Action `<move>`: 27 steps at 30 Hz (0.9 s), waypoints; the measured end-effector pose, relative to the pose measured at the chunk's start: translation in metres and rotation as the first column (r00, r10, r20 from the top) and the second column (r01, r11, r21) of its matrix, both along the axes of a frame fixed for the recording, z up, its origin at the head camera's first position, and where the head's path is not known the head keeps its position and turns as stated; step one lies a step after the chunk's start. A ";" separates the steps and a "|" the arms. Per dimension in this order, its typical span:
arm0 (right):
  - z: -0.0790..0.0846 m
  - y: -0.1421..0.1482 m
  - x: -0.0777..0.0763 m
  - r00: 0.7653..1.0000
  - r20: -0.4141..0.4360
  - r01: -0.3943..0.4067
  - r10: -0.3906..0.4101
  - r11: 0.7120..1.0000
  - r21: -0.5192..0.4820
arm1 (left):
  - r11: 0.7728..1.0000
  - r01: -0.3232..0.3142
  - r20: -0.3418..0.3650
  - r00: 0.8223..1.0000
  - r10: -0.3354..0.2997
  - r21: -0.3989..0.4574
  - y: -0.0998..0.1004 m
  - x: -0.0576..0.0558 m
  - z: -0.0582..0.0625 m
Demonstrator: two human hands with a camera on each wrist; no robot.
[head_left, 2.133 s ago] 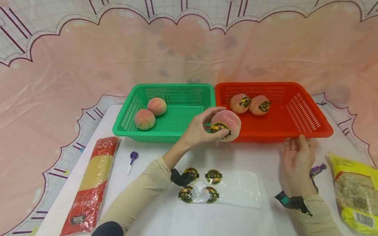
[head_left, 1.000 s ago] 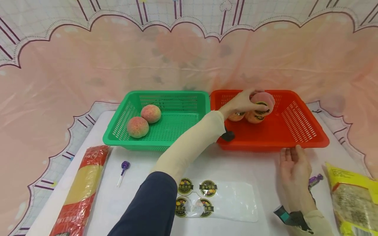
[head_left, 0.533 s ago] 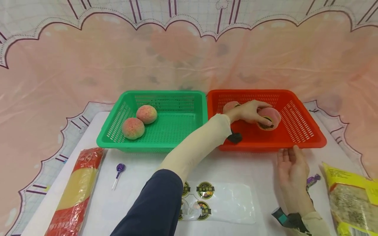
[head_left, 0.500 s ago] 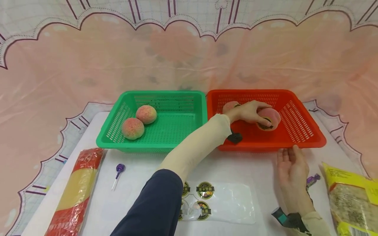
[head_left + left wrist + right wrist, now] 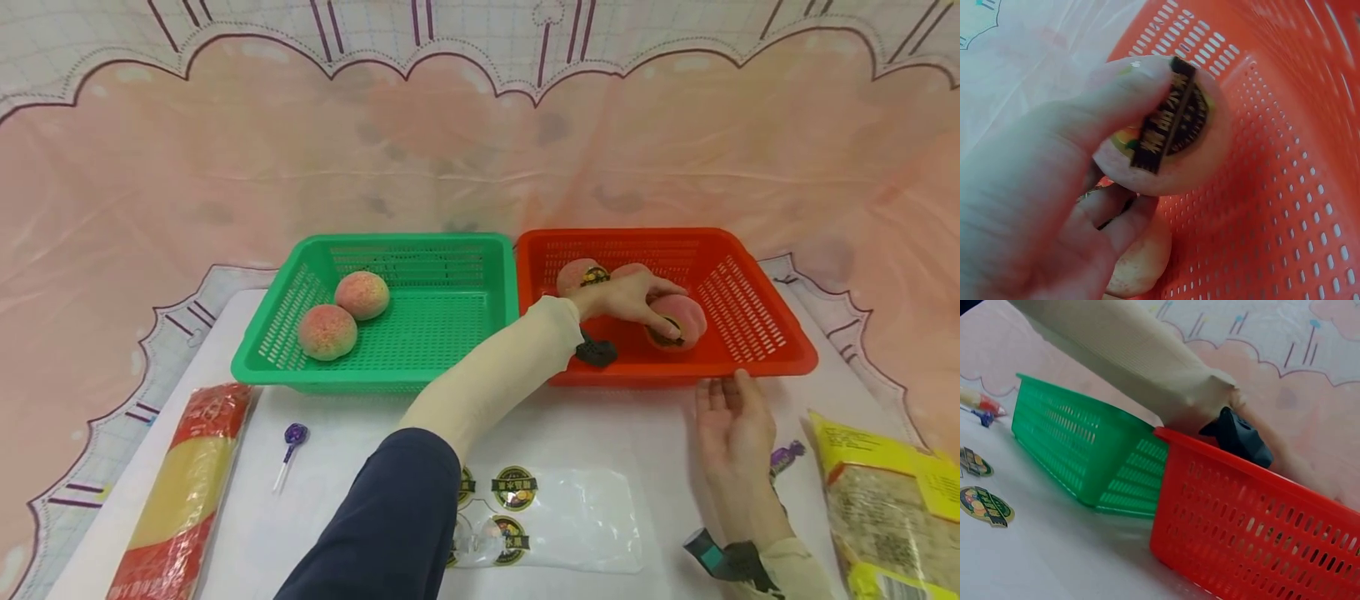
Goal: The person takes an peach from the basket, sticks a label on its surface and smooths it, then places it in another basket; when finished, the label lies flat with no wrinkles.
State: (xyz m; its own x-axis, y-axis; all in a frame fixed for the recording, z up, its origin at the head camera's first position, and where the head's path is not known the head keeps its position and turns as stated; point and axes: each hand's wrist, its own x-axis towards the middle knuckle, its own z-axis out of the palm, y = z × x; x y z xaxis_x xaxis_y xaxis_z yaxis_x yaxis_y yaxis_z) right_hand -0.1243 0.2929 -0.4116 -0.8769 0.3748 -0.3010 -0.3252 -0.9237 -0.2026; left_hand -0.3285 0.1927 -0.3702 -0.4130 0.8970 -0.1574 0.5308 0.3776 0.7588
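Observation:
My left hand [image 5: 630, 298] reaches into the red basket [image 5: 787, 367] and grips a pink peach [image 5: 690, 321]. In the left wrist view the thumb lies over the round black-and-gold sticker [image 5: 1179, 122] on this peach [image 5: 1207, 162], with the fingers curled beneath it. Behind the hand are two more peaches in the same basket: a stickered one [image 5: 576, 277] at the left and a partly hidden one [image 5: 628, 270]. My right hand [image 5: 731, 429] rests palm up at the basket's front rim, fingers loosely extended and holding nothing.
Left of the red basket stands a green basket [image 5: 337, 379] with two peaches [image 5: 327, 332] without visible stickers. In front lies a clear sticker sheet [image 5: 577, 517], partly under my left sleeve. A lollipop [image 5: 295, 435], a red-yellow packet [image 5: 180, 483], a purple candy [image 5: 786, 457] and a yellow bag [image 5: 885, 500] lie around.
My left hand has carried the stickered peach from in front of the baskets rightward into the red basket, then lower and nearer its front. The right hand has stayed at the rim.

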 end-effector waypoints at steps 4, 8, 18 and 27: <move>0.001 -0.002 -0.001 1.000 -0.012 -0.013 0.013 1.000 0.002 | 0.999 0.014 -0.002 1.000 -0.015 -0.041 -0.003 0.000 -0.002; 0.001 -0.003 -0.002 1.000 -0.020 -0.018 0.018 1.000 0.007 | 0.997 0.020 0.001 1.000 -0.020 -0.076 -0.005 -0.001 -0.003; 0.000 -0.007 -0.002 0.999 -0.030 -0.042 0.043 0.998 0.045 | 0.992 0.002 0.088 0.996 0.009 -0.129 -0.015 0.001 -0.001; -0.001 -0.007 -0.001 0.997 -0.046 -0.064 0.064 0.998 0.014 | 0.991 -0.010 0.117 0.993 0.026 -0.134 -0.021 0.004 0.005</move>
